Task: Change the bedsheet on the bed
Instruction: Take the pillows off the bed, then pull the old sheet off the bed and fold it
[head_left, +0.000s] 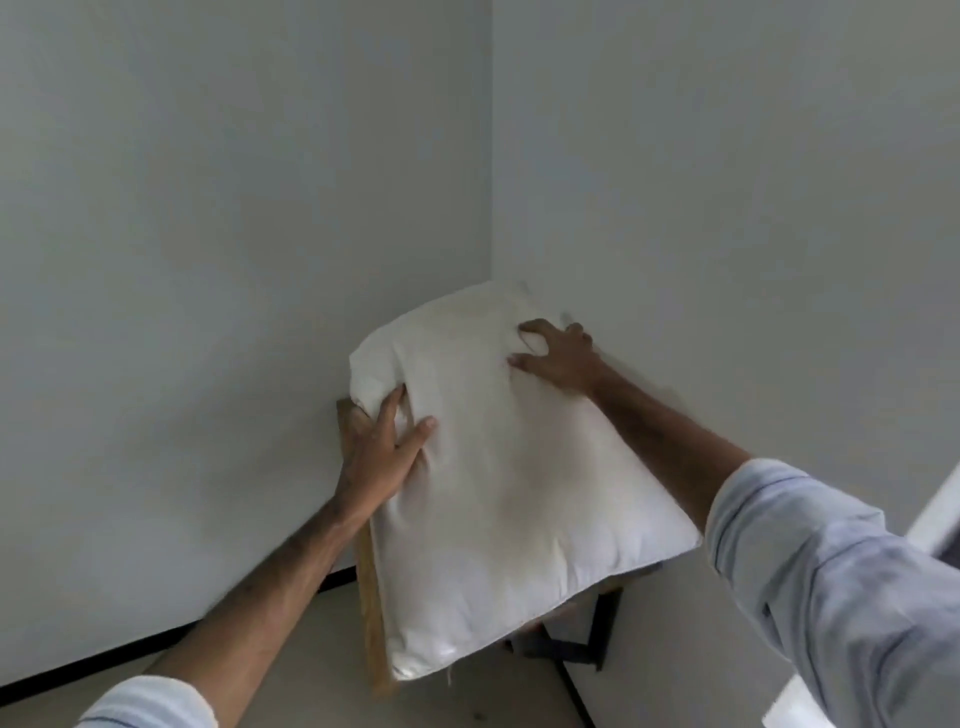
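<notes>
A bare white pillow lies on a small wooden table in the corner of the room. My left hand grips its left edge, thumb on top and fingers along the side. On the pillow's far right part my right hand rests, its fingers bent and digging into the fabric. The pillow covers nearly the whole tabletop and overhangs its front. No bed or bedsheet is in view.
Two pale grey walls meet right behind the table. A dark skirting runs along the floor. Black metal table legs show under the pillow. A white blurred object sits at the right edge.
</notes>
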